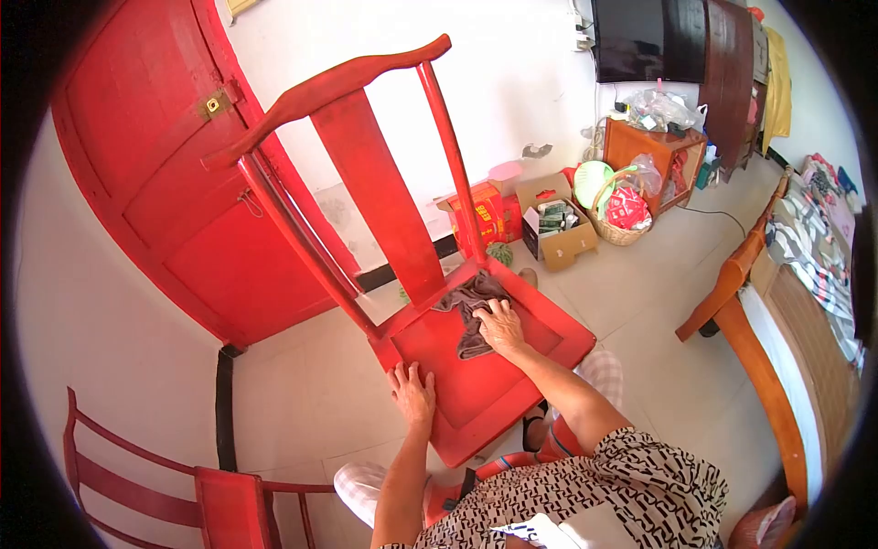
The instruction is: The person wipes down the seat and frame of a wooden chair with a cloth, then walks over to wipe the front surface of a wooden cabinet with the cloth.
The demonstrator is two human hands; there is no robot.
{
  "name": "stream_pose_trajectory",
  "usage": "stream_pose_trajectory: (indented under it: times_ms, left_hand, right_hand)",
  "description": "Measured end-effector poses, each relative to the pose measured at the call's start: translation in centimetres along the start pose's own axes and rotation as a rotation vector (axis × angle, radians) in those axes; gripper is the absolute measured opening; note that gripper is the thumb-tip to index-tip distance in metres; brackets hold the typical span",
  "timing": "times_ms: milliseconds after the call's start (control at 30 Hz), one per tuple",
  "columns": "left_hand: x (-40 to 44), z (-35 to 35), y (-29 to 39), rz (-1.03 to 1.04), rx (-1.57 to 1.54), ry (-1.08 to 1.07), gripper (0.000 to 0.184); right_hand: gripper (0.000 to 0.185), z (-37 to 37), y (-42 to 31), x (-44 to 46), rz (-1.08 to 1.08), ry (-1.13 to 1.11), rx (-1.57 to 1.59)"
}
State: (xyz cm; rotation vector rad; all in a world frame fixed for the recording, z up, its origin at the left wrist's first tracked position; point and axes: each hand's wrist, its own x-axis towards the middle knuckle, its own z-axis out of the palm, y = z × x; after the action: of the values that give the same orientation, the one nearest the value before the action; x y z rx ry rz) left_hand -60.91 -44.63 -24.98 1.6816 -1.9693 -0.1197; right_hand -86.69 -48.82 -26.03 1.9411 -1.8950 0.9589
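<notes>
The right hand (499, 327) grips a dark brown cloth (468, 331) with bent fingers, pressing it onto the far right part of a red wooden chair's (476, 393) seat. The left hand (413, 395) is open, its fingers spread and slightly bent, resting on the seat's left edge. The chair stands directly before the person, its backrest rising at the far side: 1 broad slat (380, 197) between 2 round posts, with a curved top rail (352, 75) above.

Near left, a 2nd red chair (240, 512) shows only in part. Far left is a red door (174, 174) with a brass-coloured latch (214, 105). Beyond the seat, along the white wall, sit a red printed box (501, 215), an open cardboard box (569, 249) and a wicker basket (620, 234) with a red bundle in it. Far right, a wooden cabinet (633, 146) stands below a dark television (640, 41). On the right, clothes (814, 229) lie on a wooden-framed bed (754, 352).
</notes>
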Motion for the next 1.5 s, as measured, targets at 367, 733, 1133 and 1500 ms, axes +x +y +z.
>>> stream_pose_trajectory:
  times_ms: [367, 733, 1133, 1500]
  left_hand:
    - [-0.3, -0.6, 0.6, -0.019, -0.007, -0.032, 0.042]
    - [-0.5, -0.1, 0.4, -0.045, 0.011, -0.037, 0.045]
    - [-0.6, -0.2, 0.5, -0.069, -0.041, -0.05, 0.046]
    - [-1.0, -0.4, 0.2, -0.057, -0.087, -0.028, 0.046]
  right_hand:
    - [0.029, -0.6, -0.8, 2.6, 0.324, -0.268, 0.214]
    - [0.005, 1.2, 1.6, 11.0, 0.856, -0.293, 1.51]
    - [0.044, -18.4, -12.5, 36.3, -0.014, 0.28, 1.614]
    - [0.024, -17.8, -16.4, 45.6, 0.168, 0.552, 1.56]
